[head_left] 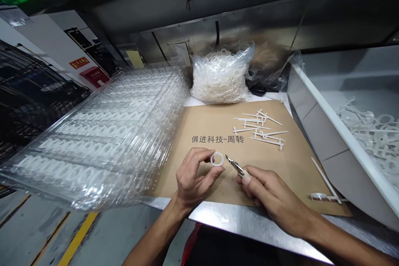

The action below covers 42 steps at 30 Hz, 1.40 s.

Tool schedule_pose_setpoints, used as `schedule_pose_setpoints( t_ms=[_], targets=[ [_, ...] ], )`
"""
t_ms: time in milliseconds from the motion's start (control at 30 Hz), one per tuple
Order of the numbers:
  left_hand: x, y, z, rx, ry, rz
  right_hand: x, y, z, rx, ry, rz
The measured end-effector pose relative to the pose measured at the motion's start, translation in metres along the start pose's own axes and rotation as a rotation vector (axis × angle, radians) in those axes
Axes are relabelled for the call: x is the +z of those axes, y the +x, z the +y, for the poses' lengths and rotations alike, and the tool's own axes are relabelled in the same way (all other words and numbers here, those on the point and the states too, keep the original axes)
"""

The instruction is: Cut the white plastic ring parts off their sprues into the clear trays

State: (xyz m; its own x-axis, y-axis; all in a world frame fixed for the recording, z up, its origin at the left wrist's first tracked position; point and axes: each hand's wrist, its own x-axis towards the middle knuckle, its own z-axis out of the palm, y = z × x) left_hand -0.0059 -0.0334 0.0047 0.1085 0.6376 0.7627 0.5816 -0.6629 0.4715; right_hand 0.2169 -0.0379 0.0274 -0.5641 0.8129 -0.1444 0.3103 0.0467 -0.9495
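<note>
Between the thumb and fingers of my left hand point(195, 174) is a white plastic ring point(217, 165), held upright above the cardboard sheet point(205, 120). My right hand point(264, 187) is closed round a pair of nippers point(236, 166). Their metal tips point at the ring from the right, with a small gap between. Beyond my right hand, several white plastic sprue pieces point(264, 135) lie loosely on the cardboard. Another sprue piece with a ring-like part point(321, 196) rests near the bin at the right.
Stacked clear trays point(124, 108) filled with white rings stand at the left. A clear bag of white rings point(222, 77) sits at the back. A grey bin point(343, 145) on the right holds many white plastic parts. The metal bench edge point(224, 215) runs below my wrists.
</note>
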Motion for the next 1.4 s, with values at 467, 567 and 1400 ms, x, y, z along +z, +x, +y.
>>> schedule_pose_setpoints(
  t_ms=[467, 567, 1400],
  targets=[
    [-0.001, 0.011, 0.013, -0.072, -0.081, 0.050, -0.005, 0.004, 0.029, -0.379, -0.569, 0.232],
    [-0.013, 0.014, 0.030, -0.138, -0.174, 0.031, -0.006, 0.009, 0.039, -0.461, -0.639, 0.296],
    [-0.245, 0.146, -0.091, -0.368, 0.511, -0.314, -0.011, 0.023, 0.052, -0.695, -0.852, 0.487]
  ],
)
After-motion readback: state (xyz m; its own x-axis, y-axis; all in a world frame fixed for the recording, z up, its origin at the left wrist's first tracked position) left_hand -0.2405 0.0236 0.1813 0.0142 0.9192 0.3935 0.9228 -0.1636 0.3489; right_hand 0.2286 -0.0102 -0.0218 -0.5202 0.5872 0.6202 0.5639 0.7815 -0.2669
